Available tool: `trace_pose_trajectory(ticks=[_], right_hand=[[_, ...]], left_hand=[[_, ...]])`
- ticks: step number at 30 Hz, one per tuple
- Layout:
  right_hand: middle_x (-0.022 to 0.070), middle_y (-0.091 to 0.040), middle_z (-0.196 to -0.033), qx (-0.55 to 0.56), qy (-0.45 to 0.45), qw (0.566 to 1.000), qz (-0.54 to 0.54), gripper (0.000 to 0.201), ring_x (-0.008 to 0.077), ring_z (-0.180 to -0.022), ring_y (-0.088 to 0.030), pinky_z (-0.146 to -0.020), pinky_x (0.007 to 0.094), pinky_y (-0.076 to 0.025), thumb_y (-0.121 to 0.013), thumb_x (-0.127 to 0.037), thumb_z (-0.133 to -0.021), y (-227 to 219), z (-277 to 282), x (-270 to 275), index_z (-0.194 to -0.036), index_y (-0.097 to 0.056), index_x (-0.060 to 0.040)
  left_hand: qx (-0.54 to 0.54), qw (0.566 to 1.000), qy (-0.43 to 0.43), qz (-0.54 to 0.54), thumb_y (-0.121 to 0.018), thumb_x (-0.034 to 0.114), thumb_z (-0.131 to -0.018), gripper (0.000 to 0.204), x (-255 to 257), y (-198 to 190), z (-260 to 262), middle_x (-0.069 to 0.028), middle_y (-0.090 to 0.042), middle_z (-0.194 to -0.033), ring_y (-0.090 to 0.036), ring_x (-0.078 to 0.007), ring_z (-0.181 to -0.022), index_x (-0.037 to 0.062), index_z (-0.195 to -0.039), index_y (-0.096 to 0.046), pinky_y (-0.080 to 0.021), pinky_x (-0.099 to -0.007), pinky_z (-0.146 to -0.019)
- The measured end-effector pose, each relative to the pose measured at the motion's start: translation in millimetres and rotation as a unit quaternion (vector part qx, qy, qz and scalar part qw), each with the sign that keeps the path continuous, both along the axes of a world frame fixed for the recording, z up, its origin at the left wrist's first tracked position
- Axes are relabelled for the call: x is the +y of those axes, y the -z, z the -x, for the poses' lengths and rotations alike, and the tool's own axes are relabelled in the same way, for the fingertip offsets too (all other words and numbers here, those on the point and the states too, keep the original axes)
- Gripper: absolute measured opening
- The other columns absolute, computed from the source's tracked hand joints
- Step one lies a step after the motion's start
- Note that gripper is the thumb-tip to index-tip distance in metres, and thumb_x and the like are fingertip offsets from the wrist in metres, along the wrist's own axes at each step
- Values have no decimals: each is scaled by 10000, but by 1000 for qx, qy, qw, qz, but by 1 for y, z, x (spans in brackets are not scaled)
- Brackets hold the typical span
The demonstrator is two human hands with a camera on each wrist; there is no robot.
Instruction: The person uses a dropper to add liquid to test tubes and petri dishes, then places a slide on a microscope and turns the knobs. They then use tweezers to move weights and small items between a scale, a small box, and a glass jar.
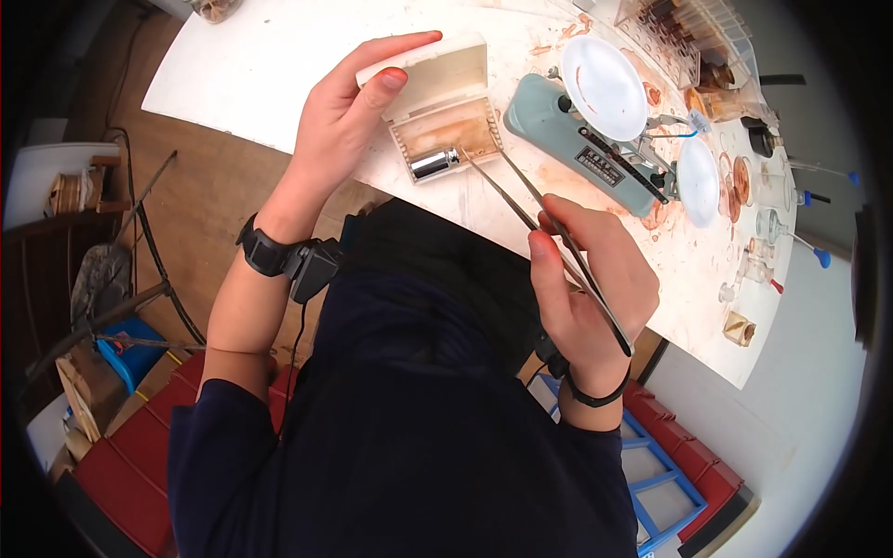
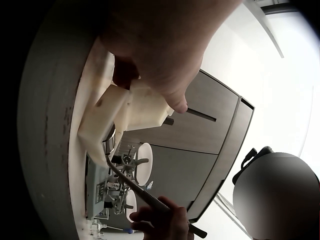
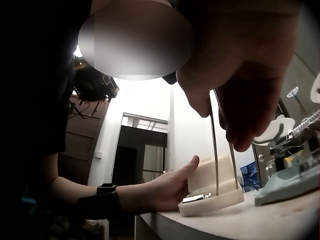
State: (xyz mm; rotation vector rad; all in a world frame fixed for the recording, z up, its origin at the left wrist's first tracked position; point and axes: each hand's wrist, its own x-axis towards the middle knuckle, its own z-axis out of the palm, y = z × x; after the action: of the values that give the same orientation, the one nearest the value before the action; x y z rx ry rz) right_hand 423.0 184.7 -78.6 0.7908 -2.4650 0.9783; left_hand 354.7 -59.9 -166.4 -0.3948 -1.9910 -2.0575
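My left hand (image 1: pixel 337 126) holds the raised lid of a small cream box (image 1: pixel 470 121), thumb on its near edge and fingers behind. Inside the box, which is stained brown, a shiny metal cylindrical weight (image 1: pixel 433 165) lies on its side, its knob toward the right. A pair of metal tweezers (image 1: pixel 502 193) is gripped in my right hand (image 1: pixel 603 270). Its two tips are spread: one comes close to the weight's knob, the other reaches the box's right side. In the right wrist view both tweezer arms (image 3: pixel 215 150) point down into the box.
A green balance (image 1: pixel 549 139) with two white pans stands right of the box on the stained white table (image 1: pixel 233 84). Beyond it are a test-tube rack (image 1: pixel 670 37) and several small bottles and droppers along the right edge. A glass jar (image 1: pixel 216 9) stands at the far left.
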Motion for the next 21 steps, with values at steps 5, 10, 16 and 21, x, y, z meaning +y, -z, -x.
trace_pose_trajectory(ticks=[5,10,16,21], right_hand=[[133,-673,-826,-23,9,1000,-18,340,268,-689,-665,-591,328,-532,-828,-42,-743,-6,-6,-5,-1043,-682,20],[136,-670,-827,-13,14,999,-34,359,272,-693,-666,-593,327,-532,-844,-66,-734,-6,-7,-5,-1042,-680,23],[144,-674,-823,-10,21,999,-28,353,276,-693,-669,-594,327,-532,-844,-57,-737,-7,-9,-5,-1033,-677,36],[145,-678,-813,-12,26,1000,-4,340,275,-692,-676,-599,326,-535,-840,-44,-743,-3,-8,-6,-1031,-678,37]], left_hand=[[10,1000,-6,14,-536,316,-1047,368,0,-1,0,-52,-669,-1284,-627,-124,-1114,67,-1296,-640,-489,-270,-964],[9,1000,-3,17,-540,319,-1045,369,0,-2,-1,-49,-666,-1290,-628,-123,-1112,69,-1297,-640,-493,-266,-960],[7,1000,0,0,-541,319,-1044,366,1,-1,-1,-45,-669,-1283,-629,-128,-1119,72,-1296,-641,-496,-273,-966],[5,1000,4,-3,-544,319,-1042,366,0,0,0,-45,-670,-1281,-626,-131,-1127,72,-1295,-642,-493,-277,-973]])
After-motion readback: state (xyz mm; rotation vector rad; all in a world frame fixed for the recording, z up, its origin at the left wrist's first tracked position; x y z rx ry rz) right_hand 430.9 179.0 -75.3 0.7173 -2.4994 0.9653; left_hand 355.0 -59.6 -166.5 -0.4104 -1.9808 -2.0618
